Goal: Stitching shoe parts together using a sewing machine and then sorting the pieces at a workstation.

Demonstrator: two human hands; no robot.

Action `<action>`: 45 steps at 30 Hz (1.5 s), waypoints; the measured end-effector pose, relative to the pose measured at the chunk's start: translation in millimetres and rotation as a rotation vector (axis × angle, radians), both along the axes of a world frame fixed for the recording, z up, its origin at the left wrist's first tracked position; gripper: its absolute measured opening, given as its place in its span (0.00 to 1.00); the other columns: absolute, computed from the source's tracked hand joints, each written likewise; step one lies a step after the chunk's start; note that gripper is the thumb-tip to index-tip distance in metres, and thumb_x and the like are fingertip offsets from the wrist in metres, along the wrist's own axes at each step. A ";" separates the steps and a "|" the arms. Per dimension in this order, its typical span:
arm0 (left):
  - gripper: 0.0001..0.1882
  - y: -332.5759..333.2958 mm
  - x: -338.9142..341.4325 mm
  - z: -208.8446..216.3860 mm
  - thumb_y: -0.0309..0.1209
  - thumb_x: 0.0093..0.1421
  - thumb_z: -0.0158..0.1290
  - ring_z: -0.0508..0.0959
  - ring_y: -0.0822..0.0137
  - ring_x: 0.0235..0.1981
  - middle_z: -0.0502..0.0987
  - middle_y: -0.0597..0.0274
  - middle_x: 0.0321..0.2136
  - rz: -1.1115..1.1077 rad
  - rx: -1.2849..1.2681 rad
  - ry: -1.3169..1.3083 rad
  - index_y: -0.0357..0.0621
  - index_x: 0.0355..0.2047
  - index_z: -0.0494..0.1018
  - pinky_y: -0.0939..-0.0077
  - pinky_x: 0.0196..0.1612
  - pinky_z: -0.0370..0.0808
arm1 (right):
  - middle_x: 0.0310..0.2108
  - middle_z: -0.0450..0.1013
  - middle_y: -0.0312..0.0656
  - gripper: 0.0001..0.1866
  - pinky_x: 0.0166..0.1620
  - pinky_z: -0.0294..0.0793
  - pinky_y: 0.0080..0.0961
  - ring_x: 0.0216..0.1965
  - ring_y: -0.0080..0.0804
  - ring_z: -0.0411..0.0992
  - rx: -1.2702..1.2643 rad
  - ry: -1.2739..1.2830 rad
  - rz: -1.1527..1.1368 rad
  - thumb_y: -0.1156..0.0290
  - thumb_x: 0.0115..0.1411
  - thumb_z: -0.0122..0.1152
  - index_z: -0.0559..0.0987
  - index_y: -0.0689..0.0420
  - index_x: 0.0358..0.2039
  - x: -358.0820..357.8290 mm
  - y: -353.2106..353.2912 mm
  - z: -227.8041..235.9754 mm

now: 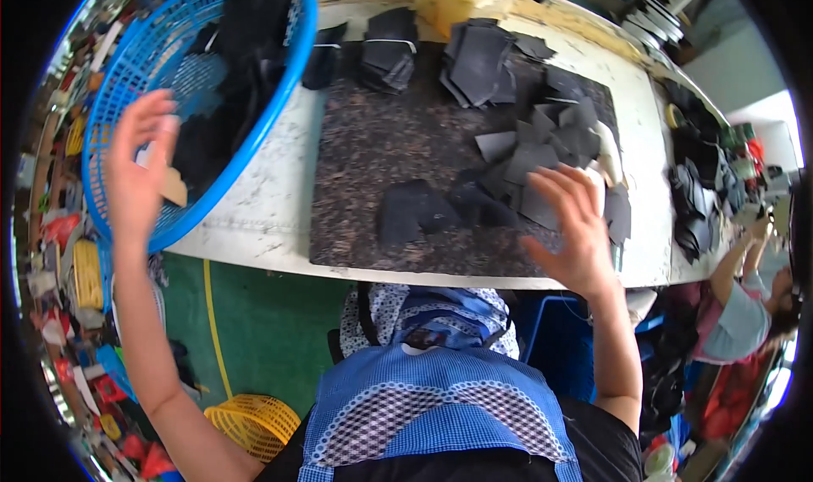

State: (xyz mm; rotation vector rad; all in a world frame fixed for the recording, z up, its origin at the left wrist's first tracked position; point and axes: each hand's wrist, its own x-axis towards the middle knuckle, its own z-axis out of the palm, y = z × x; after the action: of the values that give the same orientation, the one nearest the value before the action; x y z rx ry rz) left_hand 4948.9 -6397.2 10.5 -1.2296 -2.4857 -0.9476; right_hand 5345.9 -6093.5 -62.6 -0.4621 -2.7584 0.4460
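My left hand point(142, 173) is raised over the near left part of a blue plastic basket point(279, 114), its fingers apart and slightly blurred. Dark fabric pieces point(241, 67) fill part of that basket, and a small tan piece point(174, 187) shows beside the hand. On the right, my right hand point(576, 224) hovers with fingers spread at the near edge of a loose heap of dark grey cut pieces point(533, 156). Two black curved pieces point(415, 211) lie left of it on a dark speckled board point(360, 156). Neither hand visibly holds anything.
Stacks of dark cut pieces point(478, 63) and a white-banded bundle point(388, 52) sit along the board's far side. The white table point(246, 220) surrounds the board. A yellow basket point(254, 423) stands on the green floor. Another person point(741, 313) is at the far right.
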 end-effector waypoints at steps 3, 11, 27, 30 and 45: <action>0.15 59.6 109.8 -29.1 0.30 0.56 0.66 0.82 0.58 0.44 0.82 0.58 0.43 -0.537 -0.147 -0.153 0.45 0.44 0.81 0.65 0.50 0.79 | 0.53 0.76 0.46 0.33 0.66 0.66 0.49 0.64 0.52 0.66 0.135 -0.022 0.195 0.76 0.45 0.74 0.79 0.55 0.56 -15.8 -0.1 -16.2; 0.20 93.0 156.8 -138.8 0.27 0.53 0.67 0.78 0.54 0.52 0.79 0.58 0.50 -0.650 -0.053 -0.098 0.40 0.47 0.80 0.58 0.57 0.75 | 0.30 0.73 0.37 0.10 0.39 0.77 0.34 0.36 0.38 0.74 -0.119 0.180 0.165 0.74 0.50 0.73 0.82 0.56 0.33 -77.6 -55.4 -40.0; 0.23 78.6 141.2 -145.6 0.30 0.55 0.67 0.72 0.54 0.62 0.76 0.59 0.57 -0.657 -0.079 -0.113 0.44 0.52 0.78 0.56 0.64 0.69 | 0.25 0.68 0.48 0.11 0.34 0.75 0.43 0.28 0.49 0.72 -0.292 -0.008 0.260 0.76 0.41 0.64 0.71 0.60 0.26 -16.2 -51.9 -17.3; 0.40 87.0 138.8 -133.1 0.33 0.52 0.70 0.69 0.51 0.61 0.73 0.56 0.58 -0.560 -0.160 -0.165 0.45 0.65 0.67 0.54 0.66 0.66 | 0.20 0.71 0.43 0.10 0.31 0.76 0.42 0.24 0.45 0.74 -0.440 -0.298 0.382 0.73 0.54 0.66 0.73 0.59 0.22 45.9 -81.7 -39.8; 0.21 147.1 185.7 -121.9 0.30 0.50 0.70 0.77 0.54 0.51 0.76 0.57 0.47 -0.792 -0.116 -0.033 0.43 0.45 0.79 0.62 0.54 0.77 | 0.44 0.74 0.44 0.24 0.49 0.75 0.39 0.44 0.46 0.74 0.098 0.132 -0.124 0.76 0.48 0.74 0.78 0.57 0.47 -4.8 -4.0 -37.7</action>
State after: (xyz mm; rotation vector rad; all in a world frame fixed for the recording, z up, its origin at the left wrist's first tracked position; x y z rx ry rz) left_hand 5134.6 -6250.1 -111.4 -2.3273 -2.0827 -0.9691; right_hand 5341.1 -6097.5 -100.4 -0.5545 -2.5939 0.2982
